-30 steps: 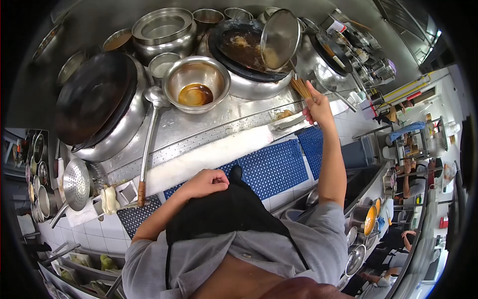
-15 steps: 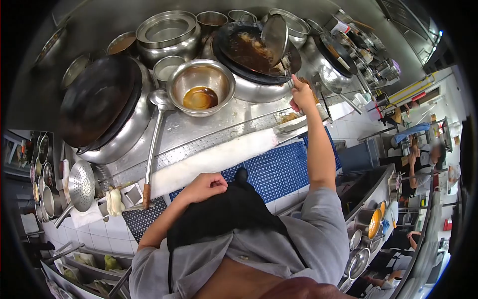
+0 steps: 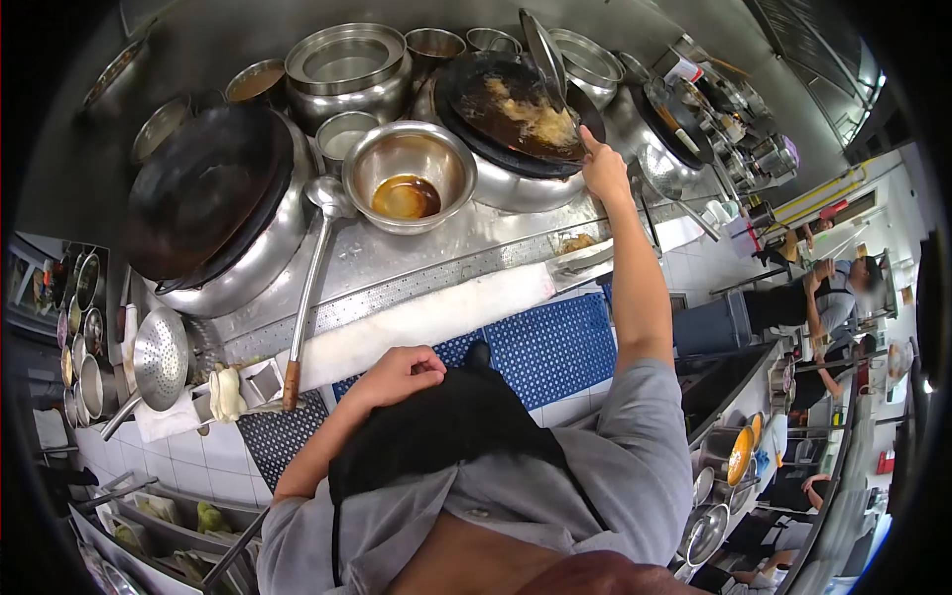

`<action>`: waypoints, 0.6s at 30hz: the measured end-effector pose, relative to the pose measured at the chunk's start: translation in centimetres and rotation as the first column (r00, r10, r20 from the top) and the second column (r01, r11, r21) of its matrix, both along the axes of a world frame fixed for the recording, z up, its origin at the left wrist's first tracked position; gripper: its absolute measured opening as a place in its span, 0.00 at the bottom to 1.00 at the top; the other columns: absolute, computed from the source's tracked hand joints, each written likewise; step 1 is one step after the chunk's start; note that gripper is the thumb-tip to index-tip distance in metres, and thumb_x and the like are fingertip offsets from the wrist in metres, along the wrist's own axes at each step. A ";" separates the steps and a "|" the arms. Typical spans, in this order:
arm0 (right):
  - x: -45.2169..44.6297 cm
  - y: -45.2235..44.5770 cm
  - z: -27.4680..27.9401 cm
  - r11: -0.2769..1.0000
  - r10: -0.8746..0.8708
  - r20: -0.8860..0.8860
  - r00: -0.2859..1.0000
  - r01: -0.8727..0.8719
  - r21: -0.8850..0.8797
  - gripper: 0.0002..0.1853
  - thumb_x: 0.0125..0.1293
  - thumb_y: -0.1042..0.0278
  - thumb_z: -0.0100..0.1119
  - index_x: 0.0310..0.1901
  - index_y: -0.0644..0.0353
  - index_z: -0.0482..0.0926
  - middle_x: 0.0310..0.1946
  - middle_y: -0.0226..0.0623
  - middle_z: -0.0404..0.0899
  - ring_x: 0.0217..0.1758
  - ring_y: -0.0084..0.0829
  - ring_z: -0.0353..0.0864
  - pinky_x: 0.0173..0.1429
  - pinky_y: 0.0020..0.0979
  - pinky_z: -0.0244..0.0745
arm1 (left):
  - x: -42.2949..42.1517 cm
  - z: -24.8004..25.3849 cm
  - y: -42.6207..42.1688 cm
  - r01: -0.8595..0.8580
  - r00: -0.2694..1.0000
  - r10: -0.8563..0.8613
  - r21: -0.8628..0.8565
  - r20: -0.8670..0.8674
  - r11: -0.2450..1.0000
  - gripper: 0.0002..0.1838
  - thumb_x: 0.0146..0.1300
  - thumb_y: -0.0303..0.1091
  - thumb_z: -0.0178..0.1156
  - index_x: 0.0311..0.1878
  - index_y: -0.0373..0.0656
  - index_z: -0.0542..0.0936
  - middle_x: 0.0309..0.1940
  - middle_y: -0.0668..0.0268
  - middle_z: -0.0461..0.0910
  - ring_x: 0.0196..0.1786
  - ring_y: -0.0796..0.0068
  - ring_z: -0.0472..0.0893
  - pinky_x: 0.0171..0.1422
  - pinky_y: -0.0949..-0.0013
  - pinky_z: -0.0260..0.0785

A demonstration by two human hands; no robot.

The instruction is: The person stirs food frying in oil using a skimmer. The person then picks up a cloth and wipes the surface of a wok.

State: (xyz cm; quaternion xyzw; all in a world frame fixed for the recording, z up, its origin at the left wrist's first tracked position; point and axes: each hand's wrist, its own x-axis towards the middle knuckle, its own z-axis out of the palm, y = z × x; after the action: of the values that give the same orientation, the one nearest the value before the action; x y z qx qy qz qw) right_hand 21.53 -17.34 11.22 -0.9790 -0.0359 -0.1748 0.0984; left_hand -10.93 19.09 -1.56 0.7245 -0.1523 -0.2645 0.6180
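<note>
My right hand (image 3: 603, 174) is closed on the strainer's handle, at the near right edge of the middle wok (image 3: 486, 99). The round strainer (image 3: 542, 55) stands tilted, nearly edge-on, over this wok's right side. Golden pieces of food (image 3: 540, 121) and foam lie in the wok's dark oil. My left hand (image 3: 399, 377) rests in front of the black apron (image 3: 431, 431), fingers curled in with nothing visible in them. Left of the middle wok, a steel bowl (image 3: 377, 169) holds brown liquid. A long ladle (image 3: 317, 258) with a wooden handle end lies beside it.
An empty dark wok (image 3: 213, 193) sits at left, above a perforated skimmer (image 3: 162, 357). Lidded pot (image 3: 347, 69) and small bowls line the back. A rolled white cloth (image 3: 426, 322) runs along the front edge. Another wok (image 3: 674, 114) is at right; a person (image 3: 843, 297) stands far right.
The strainer has turned from face-on to nearly edge-on. My right hand has moved up and slightly left, and the brush of thin sticks seen in it earlier is no longer visible. Golden food shows more in the wok.
</note>
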 end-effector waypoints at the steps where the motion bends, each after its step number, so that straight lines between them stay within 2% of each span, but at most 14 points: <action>1: -0.5 -0.2 0.1 0.999 -0.025 -0.067 0.997 0.028 0.042 0.30 0.70 0.72 0.54 0.72 0.33 0.72 0.33 0.51 0.87 0.33 0.48 0.88 0.50 0.46 0.82 | 0.2 -0.2 -0.2 0.014 1.000 -0.014 -0.006 -0.002 1.000 0.08 0.68 0.31 0.67 0.46 0.39 0.85 0.37 0.69 0.86 0.40 0.83 0.81 0.47 0.75 0.73; 2: -1.0 -0.4 0.2 0.995 -0.046 -0.133 0.990 0.058 0.082 0.30 0.70 0.73 0.53 0.73 0.34 0.72 0.31 0.51 0.87 0.30 0.46 0.88 0.46 0.45 0.84 | 0.4 -0.2 -0.4 0.033 0.999 -0.033 -0.004 0.001 0.999 0.08 0.68 0.31 0.67 0.46 0.39 0.85 0.37 0.68 0.86 0.40 0.83 0.81 0.47 0.75 0.73; 5: -4.0 -0.3 0.2 0.895 -0.015 -0.345 0.939 0.167 0.415 0.31 0.71 0.75 0.51 0.74 0.38 0.70 0.22 0.44 0.84 0.18 0.34 0.82 0.29 0.38 0.81 | 1.0 -0.3 -1.0 0.081 0.997 -0.081 -0.008 0.003 0.997 0.08 0.68 0.31 0.68 0.46 0.39 0.85 0.37 0.68 0.86 0.41 0.83 0.81 0.47 0.75 0.73; 6: -4.8 -0.2 -0.3 0.887 0.007 -0.308 0.951 0.136 0.442 0.32 0.71 0.77 0.50 0.75 0.41 0.69 0.17 0.39 0.80 0.12 0.26 0.76 0.18 0.32 0.74 | 1.1 -0.3 -1.2 0.091 0.996 -0.091 -0.013 -0.002 0.996 0.08 0.68 0.31 0.68 0.45 0.39 0.85 0.37 0.68 0.86 0.41 0.83 0.81 0.47 0.74 0.73; 9: -7.4 -0.6 -0.2 0.864 -0.001 -0.341 0.940 0.172 0.474 0.31 0.71 0.76 0.51 0.74 0.44 0.70 0.18 0.42 0.81 0.14 0.31 0.79 0.24 0.36 0.77 | 1.1 -0.2 -1.5 0.111 0.994 -0.111 -0.008 -0.005 0.994 0.08 0.68 0.32 0.68 0.45 0.39 0.85 0.37 0.68 0.86 0.41 0.82 0.81 0.48 0.73 0.73; 13: -10.4 -1.9 1.1 0.775 0.102 -0.394 0.913 0.175 0.608 0.32 0.72 0.77 0.50 0.77 0.43 0.67 0.18 0.39 0.80 0.12 0.27 0.74 0.17 0.33 0.70 | 1.3 0.3 -1.3 0.101 0.995 -0.101 0.019 0.009 0.995 0.08 0.67 0.33 0.68 0.46 0.40 0.85 0.38 0.68 0.86 0.41 0.81 0.81 0.48 0.73 0.73; 14: -10.9 -2.1 1.6 0.749 0.129 -0.391 0.911 0.168 0.640 0.33 0.73 0.77 0.47 0.79 0.45 0.61 0.17 0.33 0.77 0.11 0.22 0.70 0.14 0.27 0.66 | 1.3 0.2 -1.3 0.100 0.995 -0.100 0.011 0.020 0.995 0.08 0.67 0.33 0.68 0.46 0.40 0.85 0.38 0.67 0.86 0.41 0.81 0.81 0.48 0.73 0.73; 18: -12.0 -3.1 3.3 0.745 0.140 -0.349 0.927 0.134 0.653 0.33 0.73 0.76 0.49 0.79 0.46 0.62 0.17 0.32 0.76 0.12 0.19 0.69 0.13 0.25 0.64 | 1.5 0.1 -1.2 0.091 0.995 -0.090 -0.016 0.036 0.996 0.09 0.67 0.33 0.67 0.46 0.39 0.85 0.39 0.67 0.87 0.42 0.80 0.82 0.49 0.73 0.74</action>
State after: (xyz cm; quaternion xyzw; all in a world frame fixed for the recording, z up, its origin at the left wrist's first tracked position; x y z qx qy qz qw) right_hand 9.53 -20.40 14.50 -0.8934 0.0468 0.0148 0.4466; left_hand -9.46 17.85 -1.47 0.7160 -0.1980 -0.2782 0.6089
